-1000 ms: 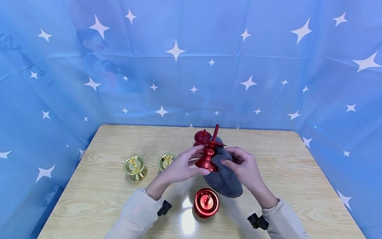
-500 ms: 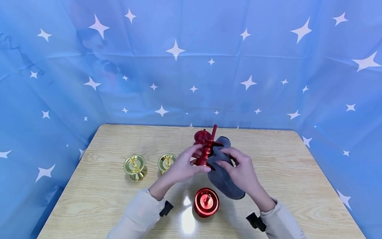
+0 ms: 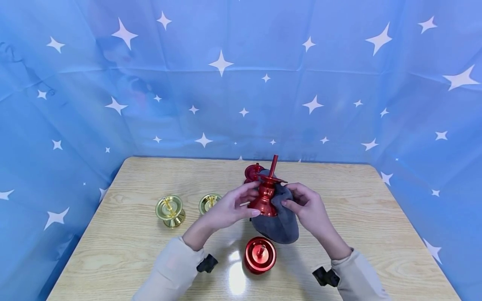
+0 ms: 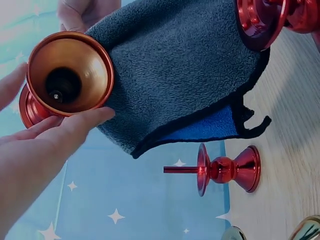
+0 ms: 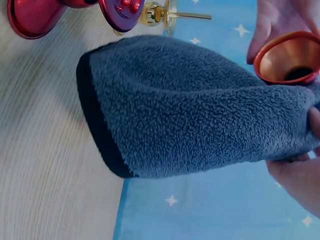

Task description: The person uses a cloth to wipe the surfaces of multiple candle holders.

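In the head view my left hand (image 3: 227,210) grips a shiny red candle holder (image 3: 265,204) by its flared base, thumb at the lower rim. It is raised above the table, spike up and slightly tilted. The left wrist view looks into its hollow coppery base (image 4: 75,70). My right hand (image 3: 308,209) pinches a dark grey plush cloth (image 3: 276,228) against the holder's right side. Most of the cloth hangs down below the hands; its blue underside (image 4: 205,126) shows in the left wrist view. The right fingertips are partly hidden by the cloth.
A second red candle holder (image 3: 260,256) stands near me, below the hands. Another red one (image 3: 252,172) stands behind, partly covered. Two gold candle holders (image 3: 170,211) stand to the left on the wooden table (image 3: 361,225). A blue star-patterned curtain (image 3: 241,92) surrounds the table.
The held candle holder and both hands shifted a little left, then back right. The cloth's hanging end has swung left. Both grips stay as they were.
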Demonstrator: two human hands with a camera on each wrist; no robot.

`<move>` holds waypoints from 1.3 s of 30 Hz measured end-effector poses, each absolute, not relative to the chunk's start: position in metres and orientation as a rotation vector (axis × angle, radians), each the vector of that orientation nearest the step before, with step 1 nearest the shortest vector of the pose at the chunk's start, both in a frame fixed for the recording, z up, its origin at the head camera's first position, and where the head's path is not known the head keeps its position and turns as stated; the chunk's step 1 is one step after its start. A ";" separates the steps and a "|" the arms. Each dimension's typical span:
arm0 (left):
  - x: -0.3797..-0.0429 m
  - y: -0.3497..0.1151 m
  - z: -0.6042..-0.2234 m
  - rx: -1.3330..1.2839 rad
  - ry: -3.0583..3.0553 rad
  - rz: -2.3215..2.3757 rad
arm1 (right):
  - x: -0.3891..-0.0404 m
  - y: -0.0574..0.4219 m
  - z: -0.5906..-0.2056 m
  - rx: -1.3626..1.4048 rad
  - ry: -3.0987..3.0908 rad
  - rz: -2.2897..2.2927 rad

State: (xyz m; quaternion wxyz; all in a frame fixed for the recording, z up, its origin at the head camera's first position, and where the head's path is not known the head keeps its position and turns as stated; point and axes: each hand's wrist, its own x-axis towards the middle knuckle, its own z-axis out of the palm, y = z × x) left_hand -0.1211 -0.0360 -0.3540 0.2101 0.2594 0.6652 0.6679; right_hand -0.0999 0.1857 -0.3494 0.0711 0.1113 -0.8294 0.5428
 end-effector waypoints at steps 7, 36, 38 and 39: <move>-0.118 -0.025 -0.357 0.721 2.208 1.702 | -0.098 0.178 -0.353 0.395 -2.469 1.545; -0.122 -0.032 -0.363 0.673 1.951 1.764 | -0.102 0.183 -0.364 0.328 -2.476 1.687; -0.122 -0.030 -0.364 0.677 2.029 1.745 | -0.102 0.182 -0.364 0.335 -2.472 1.655; -0.121 -0.029 -0.365 0.682 2.069 1.736 | -0.101 0.181 -0.364 0.342 -2.468 1.636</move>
